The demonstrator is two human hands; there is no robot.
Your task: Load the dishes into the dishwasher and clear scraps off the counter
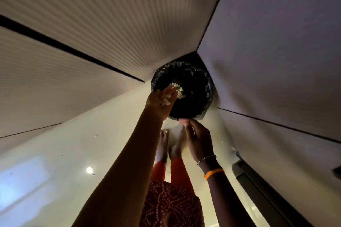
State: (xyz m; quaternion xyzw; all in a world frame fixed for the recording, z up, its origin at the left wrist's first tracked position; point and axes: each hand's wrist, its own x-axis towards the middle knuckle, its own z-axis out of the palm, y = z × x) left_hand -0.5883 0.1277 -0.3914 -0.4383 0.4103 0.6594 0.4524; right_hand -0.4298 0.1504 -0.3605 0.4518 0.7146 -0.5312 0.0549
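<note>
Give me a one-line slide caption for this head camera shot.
Left hand tips pale food scraps over a black-lined bin in a cabinet corner; right hand hovers near the rim.

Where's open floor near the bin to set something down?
Bare floor lies left of the left hand's arm, out to the ribbed cabinets. A narrow strip runs between the right hand and the right-side cabinets. It is crowded at the bin, wedged in the corner, and around the feet.

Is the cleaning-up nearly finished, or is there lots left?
Hard to tell what is done: no counter or dishwasher shows here. In hand: the left hand holds pale food scraps over the round bin lined with a black plastic bag, some falling in. The right hand hovers open by the rim. Left: emptying that palm.
</note>
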